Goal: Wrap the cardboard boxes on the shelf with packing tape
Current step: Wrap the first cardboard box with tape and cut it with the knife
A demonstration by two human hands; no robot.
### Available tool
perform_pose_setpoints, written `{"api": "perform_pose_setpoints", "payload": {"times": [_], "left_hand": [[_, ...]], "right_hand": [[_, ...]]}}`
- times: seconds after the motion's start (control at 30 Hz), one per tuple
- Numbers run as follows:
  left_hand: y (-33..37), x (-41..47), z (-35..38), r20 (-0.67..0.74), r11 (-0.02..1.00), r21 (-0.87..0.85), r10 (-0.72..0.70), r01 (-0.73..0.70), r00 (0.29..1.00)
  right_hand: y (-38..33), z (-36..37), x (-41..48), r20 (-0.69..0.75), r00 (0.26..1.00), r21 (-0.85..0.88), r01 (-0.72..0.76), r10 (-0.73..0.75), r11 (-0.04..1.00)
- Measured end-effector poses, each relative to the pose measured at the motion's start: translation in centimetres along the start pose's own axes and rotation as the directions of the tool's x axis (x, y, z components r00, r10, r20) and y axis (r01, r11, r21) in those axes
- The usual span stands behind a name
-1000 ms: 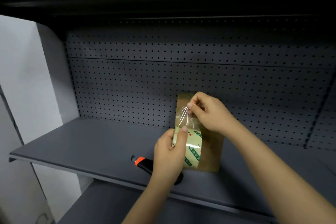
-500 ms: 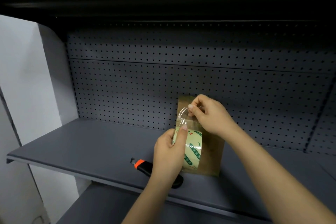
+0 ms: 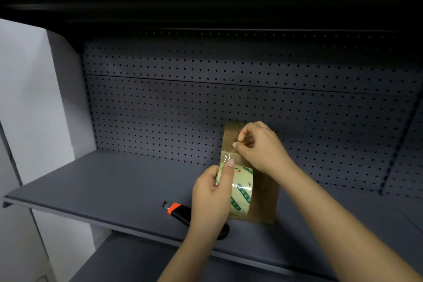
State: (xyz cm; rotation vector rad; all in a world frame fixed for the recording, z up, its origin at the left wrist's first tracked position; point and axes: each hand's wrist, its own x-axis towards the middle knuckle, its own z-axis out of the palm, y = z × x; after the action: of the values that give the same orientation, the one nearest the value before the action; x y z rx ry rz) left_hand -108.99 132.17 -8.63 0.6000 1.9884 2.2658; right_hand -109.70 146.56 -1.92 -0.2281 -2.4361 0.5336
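Knife (image 3: 180, 210) half behind left hand (image 3: 210, 197), fingers (image 3: 228, 169) round tape roll (image 3: 242, 188); right hand (image 3: 261, 146) pinch on strip (image 3: 226, 157).

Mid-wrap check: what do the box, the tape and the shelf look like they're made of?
Box: brown cardboard, matt, apparently plain kraft surface. Tape roll: clear glossy plastic film, likely; highlights glint on it and green print shows through; its pulled strip is see-through. Shelf: probably painted sheet metal, smooth dark grey, with a perforated back panel.
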Motion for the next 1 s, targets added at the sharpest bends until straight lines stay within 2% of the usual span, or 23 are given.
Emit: {"api": "perform_pose_setpoints", "payload": {"times": [0.13,0.3,0.37,0.5,0.6,0.7,0.83,1.0], "left_hand": [[0.0,0.0,0.0,0.003,1.0,-0.01,0.009,-0.009,1.0],[0.1,-0.1,0.0,0.016,1.0,-0.003,0.029,-0.029,0.999],[0.3,-0.1,0.0,0.011,0.999,-0.003,0.036,-0.036,0.999],[0.7,-0.2,0.0,-0.002,0.999,0.012,0.052,-0.052,0.999],[0.7,-0.1,0.0,-0.004,0.998,0.015,0.061,-0.061,0.998],[0.6,-0.1,-0.2,0.018,0.998,0.005,0.069,-0.07,0.997],[-0.2,-0.6,-0.6,0.091,0.995,-0.042,0.098,-0.094,0.991],[-1.3,-0.9,-1.0,0.108,0.987,-0.022,0.16,-0.159,0.981]], "right_hand": [[0.0,-0.3,0.2,0.005,0.999,0.039,-0.043,0.043,0.998],[0.5,-0.2,0.1,-0.06,0.996,0.07,-0.057,0.061,0.996],[0.6,-0.3,0.1,-0.069,0.997,0.064,-0.016,0.02,0.998],[0.7,-1.0,-0.6,-0.095,0.985,0.116,0.157,-0.147,0.981],[1.0,-1.4,-1.4,0.038,0.95,0.122,0.305,-0.311,0.945],[1.1,-1.3,-1.4,0.159,0.901,0.078,0.396,-0.404,0.915],[1.7,-1.0,-1.0,0.194,0.868,0.035,0.459,-0.457,0.888],[1.8,-0.7,-1.1,0.218,0.852,0.037,0.481,-0.476,0.876]]}}
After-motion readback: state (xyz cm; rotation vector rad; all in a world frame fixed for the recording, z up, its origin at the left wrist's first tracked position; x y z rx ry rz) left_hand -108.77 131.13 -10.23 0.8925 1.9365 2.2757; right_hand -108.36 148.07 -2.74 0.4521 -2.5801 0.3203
